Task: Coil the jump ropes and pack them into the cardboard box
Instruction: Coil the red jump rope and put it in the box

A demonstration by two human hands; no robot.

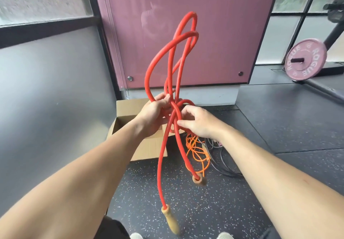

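**Red rope being bundled above the box**

- Left hand point(155, 114): fingers are curling tight around the gathered strands of the red jump rope point(159, 164) and gripping the bundle at its waist.
- Right hand point(197, 121): it is sitting just beside the left hand, nearly touching it. Its thumb and fingertips are pinching the turn of red rope that is crossing over the bundle, and the other fingers are bending loosely.
- Rope: several long loops are standing up and away from both hands and leaning slightly right. Two tails are hanging down below the hands, toward the person.
- Handles: each tail is ending in a wooden handle. The near handle point(170, 220) is dangling low between the forearms. The far handle point(198, 180) is hanging below the right hand. I cannot tell whether either one is touching the floor point(260, 127).
- Cardboard box point(128, 108): it is sitting open on the floor, directly under and behind the left hand, with its flaps up.
- Orange rope point(195, 151): it is lying in a loose tangle on the floor below the right hand, just beside the box.
- Black rope point(223, 164): it is lying against the orange rope, on the outer side of the right wrist.
- Pink weight plate point(305, 61): it is standing well off to the right of the right hand.
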